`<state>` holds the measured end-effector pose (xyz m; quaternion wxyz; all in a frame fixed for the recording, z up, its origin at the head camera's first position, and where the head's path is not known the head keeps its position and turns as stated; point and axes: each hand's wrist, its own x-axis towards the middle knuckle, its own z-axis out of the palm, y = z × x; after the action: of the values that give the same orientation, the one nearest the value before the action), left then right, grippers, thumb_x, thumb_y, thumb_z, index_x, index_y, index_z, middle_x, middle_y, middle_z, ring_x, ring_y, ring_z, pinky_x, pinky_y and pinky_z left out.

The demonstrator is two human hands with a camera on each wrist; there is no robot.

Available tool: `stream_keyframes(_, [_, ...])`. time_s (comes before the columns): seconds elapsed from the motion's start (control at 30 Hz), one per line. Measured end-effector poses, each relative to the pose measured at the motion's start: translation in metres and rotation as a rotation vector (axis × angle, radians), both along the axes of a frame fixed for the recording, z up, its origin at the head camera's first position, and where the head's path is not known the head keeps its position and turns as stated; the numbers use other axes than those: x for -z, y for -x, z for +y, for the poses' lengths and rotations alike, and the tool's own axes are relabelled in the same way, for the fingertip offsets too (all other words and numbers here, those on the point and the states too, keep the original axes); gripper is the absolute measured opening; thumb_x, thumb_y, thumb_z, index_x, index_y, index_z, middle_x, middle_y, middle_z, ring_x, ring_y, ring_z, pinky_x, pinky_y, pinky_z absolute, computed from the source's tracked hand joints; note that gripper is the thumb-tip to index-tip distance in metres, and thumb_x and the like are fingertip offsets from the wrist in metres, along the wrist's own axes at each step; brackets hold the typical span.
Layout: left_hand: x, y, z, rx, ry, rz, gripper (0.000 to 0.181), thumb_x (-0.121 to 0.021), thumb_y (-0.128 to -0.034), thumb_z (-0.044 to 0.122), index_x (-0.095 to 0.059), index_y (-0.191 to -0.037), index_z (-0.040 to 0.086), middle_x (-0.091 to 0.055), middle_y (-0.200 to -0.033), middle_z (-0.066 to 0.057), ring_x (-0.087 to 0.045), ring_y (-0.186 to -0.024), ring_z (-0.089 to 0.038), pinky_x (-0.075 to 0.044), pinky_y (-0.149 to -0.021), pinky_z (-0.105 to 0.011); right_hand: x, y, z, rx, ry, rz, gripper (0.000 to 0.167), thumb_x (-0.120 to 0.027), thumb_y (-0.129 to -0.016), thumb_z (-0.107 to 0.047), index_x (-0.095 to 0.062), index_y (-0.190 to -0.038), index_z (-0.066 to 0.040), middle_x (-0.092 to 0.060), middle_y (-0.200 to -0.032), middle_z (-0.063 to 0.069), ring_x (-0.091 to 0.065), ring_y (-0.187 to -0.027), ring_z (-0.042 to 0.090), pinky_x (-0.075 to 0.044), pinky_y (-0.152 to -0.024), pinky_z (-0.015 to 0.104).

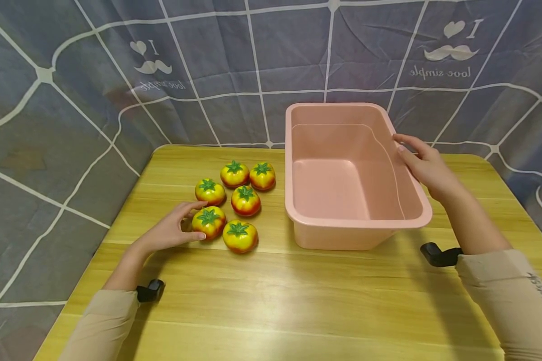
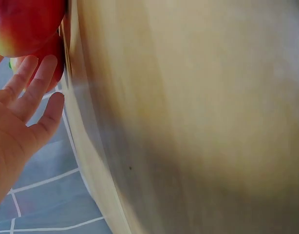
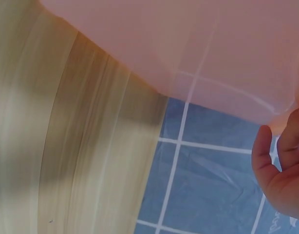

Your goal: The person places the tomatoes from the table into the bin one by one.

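head alone shows inside the pink tub point(image 1: 329, 190)

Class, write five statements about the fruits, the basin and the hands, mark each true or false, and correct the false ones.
1. Six fruits lie on the table. True.
2. The right hand touches the basin. True.
3. The left hand is inside the basin. False: it is beside the fruits.
4. In the head view, the basin stands left of the fruits. False: it stands right of them.
5. The basin is blue. False: it is pink.
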<state>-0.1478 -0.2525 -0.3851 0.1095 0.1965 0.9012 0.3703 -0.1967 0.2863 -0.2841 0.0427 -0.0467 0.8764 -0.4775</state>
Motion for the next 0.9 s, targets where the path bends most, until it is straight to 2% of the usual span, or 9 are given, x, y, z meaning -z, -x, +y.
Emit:
stream_keyframes(0.17, [0.0004, 0.0005, 0.002, 0.01, 0.001, -0.001, 0.076, -0.077, -0.0775, 0.025, -0.038, -0.14, 0.006, -0.038, -0.134, -0.02, -0.041, -0.117, -0.035, -0.031, -0.096, -0.055, -0.0001, 0.0028, -0.0029, 0.034, 0.034, -0.043, 0.06, -0.036, -0.099, -0.04, -0.02, -0.149, -0.011, -0.04, -0.127, 0.023, -0.058, -0.072, -0.005, -0.051, -0.063, 0.019])
stream_keyframes(0.4, [0.0011, 0.0027, 0.0034, 0.024, 0.028, 0.003, 0.076, -0.077, -0.0768, 0.028, -0.039, -0.14, 0.007, -0.041, -0.132, -0.018, -0.04, -0.114, -0.03, -0.034, -0.091, -0.048, -0.002, 0.0028, -0.006, 0.057, 0.06, -0.064, 0.057, -0.028, -0.1, -0.038, -0.018, -0.149, -0.01, -0.03, -0.14, 0.021, -0.051, -0.084, -0.008, -0.048, -0.069, 0.013])
stream_keyframes(0.57, [0.0013, 0.0038, 0.0038, 0.022, 0.036, -0.015, 0.076, -0.076, -0.0775, 0.03, -0.039, -0.14, 0.009, -0.04, -0.133, -0.019, -0.039, -0.118, -0.033, -0.032, -0.095, -0.053, -0.0014, 0.0036, -0.0072, 0.082, 0.098, -0.065, 0.055, -0.028, -0.101, -0.036, -0.02, -0.148, -0.009, -0.031, -0.138, 0.02, -0.052, -0.082, -0.007, -0.049, -0.069, 0.013])
stream_keyframes(0.9, [0.0023, 0.005, 0.0025, -0.006, 0.036, -0.062, 0.074, -0.074, -0.0793, 0.034, -0.039, -0.139, 0.01, -0.038, -0.136, -0.02, -0.04, -0.118, -0.035, -0.032, -0.096, -0.056, 0.0009, 0.004, -0.0079, 0.077, 0.095, -0.053, 0.054, -0.027, -0.101, -0.035, -0.019, -0.149, -0.01, -0.033, -0.137, 0.022, -0.054, -0.081, -0.007, -0.049, -0.068, 0.015])
